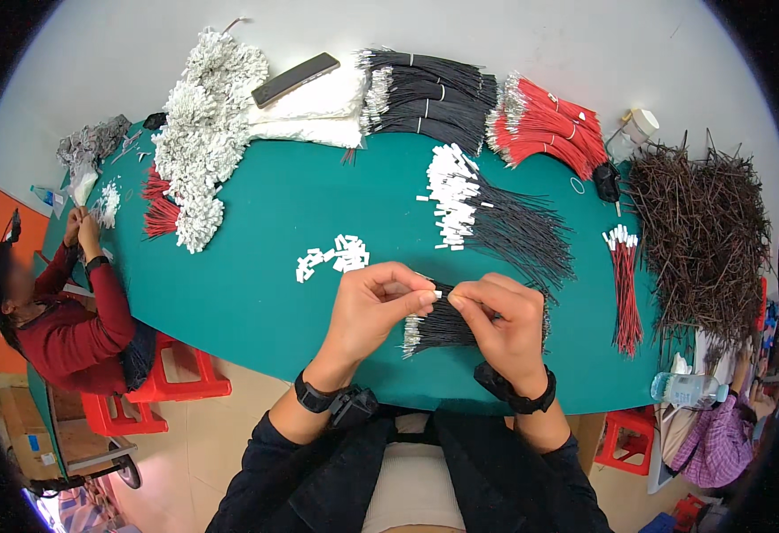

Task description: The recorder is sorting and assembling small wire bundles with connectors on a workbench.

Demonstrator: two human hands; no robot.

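Observation:
Above the front of the green table, my left hand (380, 298) pinches a small white plastic connector housing (438, 294) between thumb and forefinger. Close against it, my right hand (502, 311) is closed in a pinch; what its fingertips hold is too small and covered to make out. Under both hands lies a bundle of black wires (447, 330) with silvery terminal ends at its left. Loose white housings (350, 253) are scattered beyond my left hand. Farther off, a fanned pile of black wires (523, 222) has white housings (453, 195) on its left ends.
Banded black wire bundles (434, 93) and red wire bundles (554, 129) line the wall. A heap of white connectors (211, 115) stands left, a brown tangled pile (705, 235) right, near capped red wires (626, 293). A co-worker (69, 320) sits at the far left.

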